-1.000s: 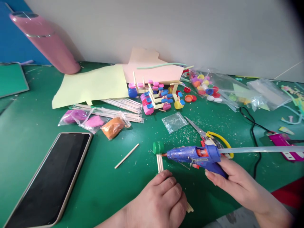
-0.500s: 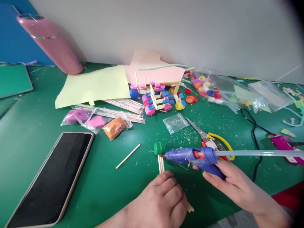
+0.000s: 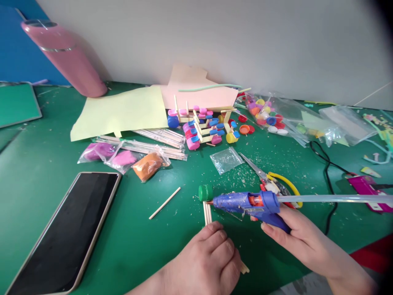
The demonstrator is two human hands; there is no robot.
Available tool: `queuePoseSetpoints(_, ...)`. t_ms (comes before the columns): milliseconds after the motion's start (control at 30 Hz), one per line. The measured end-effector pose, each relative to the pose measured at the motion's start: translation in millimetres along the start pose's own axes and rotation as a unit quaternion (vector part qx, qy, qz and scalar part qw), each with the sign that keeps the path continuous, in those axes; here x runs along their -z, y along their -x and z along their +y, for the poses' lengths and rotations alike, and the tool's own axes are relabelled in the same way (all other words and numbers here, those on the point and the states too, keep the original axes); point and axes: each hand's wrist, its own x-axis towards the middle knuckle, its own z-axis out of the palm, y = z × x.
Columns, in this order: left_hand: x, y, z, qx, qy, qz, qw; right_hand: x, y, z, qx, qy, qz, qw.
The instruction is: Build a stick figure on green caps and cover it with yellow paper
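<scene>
Several thin wooden sticks (image 3: 207,214), lying side by side, are gripped in my left hand (image 3: 211,258), whose closed fingers hide their middle. Their far ends meet a green bottle cap (image 3: 205,192). My right hand (image 3: 294,233) is wrapped round the handle of a blue hot glue gun (image 3: 245,203), with a long clear glue stick (image 3: 325,198) in its back. The gun's nozzle points left and is at the stick ends, just below the cap. A single loose stick (image 3: 165,203) lies to the left on the green table.
A phone (image 3: 67,229) lies at left, near bagged clay (image 3: 147,166). Scissors (image 3: 256,168) and pliers (image 3: 285,180) lie behind the gun. Farther back are small models (image 3: 204,129), yellow paper (image 3: 123,110), bagged caps (image 3: 267,114) and a pink bottle (image 3: 66,57). A black cable (image 3: 330,172) runs at right.
The whole view has shifted very slightly. Both hands, the glue gun and the sticks keep nearly the same places, with the nozzle still at the stick ends.
</scene>
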Motion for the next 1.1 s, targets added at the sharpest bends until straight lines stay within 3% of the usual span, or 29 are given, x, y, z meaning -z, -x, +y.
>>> queuePoseSetpoints(1100, 3.2, 0.3, -1.0, -0.014, -0.011, -0.005, 1.000, 5.7, 6.7, 5.6, -0.045, 0.038, -0.006, 0.998)
